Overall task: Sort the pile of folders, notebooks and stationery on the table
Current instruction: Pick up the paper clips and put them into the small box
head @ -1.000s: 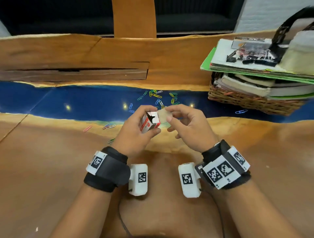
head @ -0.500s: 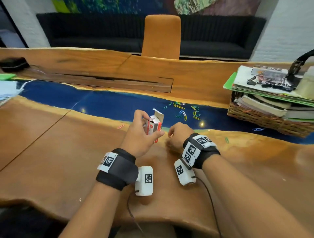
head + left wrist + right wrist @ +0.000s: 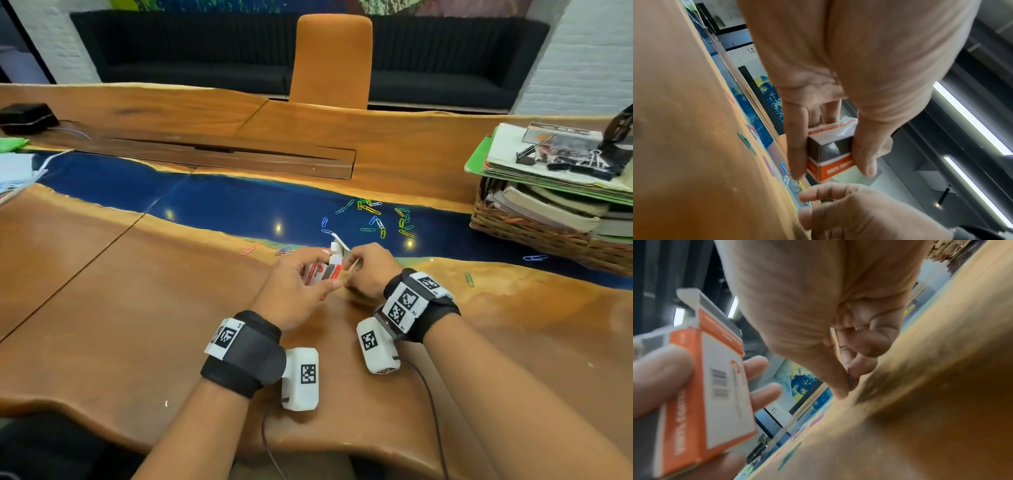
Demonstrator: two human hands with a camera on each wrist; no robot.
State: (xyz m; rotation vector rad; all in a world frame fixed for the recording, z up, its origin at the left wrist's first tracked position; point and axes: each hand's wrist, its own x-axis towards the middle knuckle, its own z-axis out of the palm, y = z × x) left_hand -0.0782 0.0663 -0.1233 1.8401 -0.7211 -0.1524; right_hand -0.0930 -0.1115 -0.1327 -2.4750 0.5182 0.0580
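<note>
Head view, left hand [image 3: 297, 287] gripping box [image 3: 325, 270], right hand [image 3: 368, 270] perhaps pinching clip

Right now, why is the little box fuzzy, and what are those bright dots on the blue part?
Right wrist view: the small box is too close and smeared. Left wrist view: sharper, though its lettering stays unreadable. Head view: the dots are lamp glare on the glossy blue strip.
</note>
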